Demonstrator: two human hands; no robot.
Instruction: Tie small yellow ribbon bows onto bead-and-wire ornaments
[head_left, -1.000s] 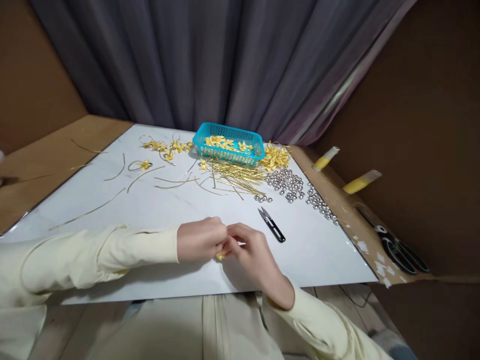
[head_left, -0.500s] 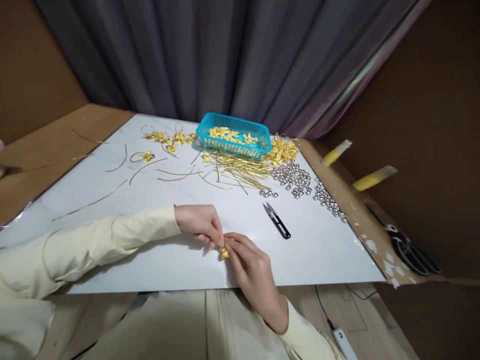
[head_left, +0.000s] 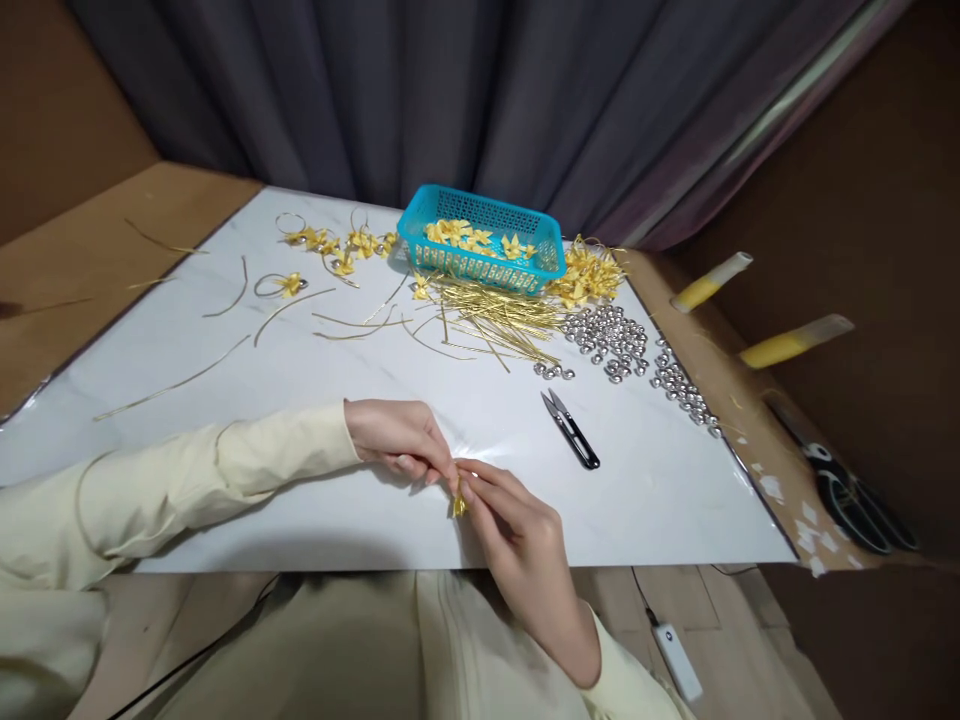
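My left hand (head_left: 401, 438) and my right hand (head_left: 529, 535) meet over the near part of the white table. Between their closed fingertips is a small yellow ribbon flower (head_left: 459, 504); its lower part pokes out below and the rest is hidden by the fingers. Black thread snips (head_left: 571, 430) lie to the right of my hands with the blades pointing away. Farther back is a pile of gold wire ties (head_left: 499, 310). Beside it, on the right, are many silver beads (head_left: 609, 335).
A blue basket (head_left: 480, 275) with yellow flowers stands at the back. More yellow flowers (head_left: 589, 272) are heaped at its right, and several with wire loops lie left. Two yellow tubes (head_left: 795, 342) and scissors (head_left: 855, 495) are on the brown right edge. Loose wires (head_left: 176, 385) lie left.
The camera view has shifted slightly, so the table things appear higher and those on the right farther right. Both hands stay together on the yellow ribbon flower, which looks turned a little.
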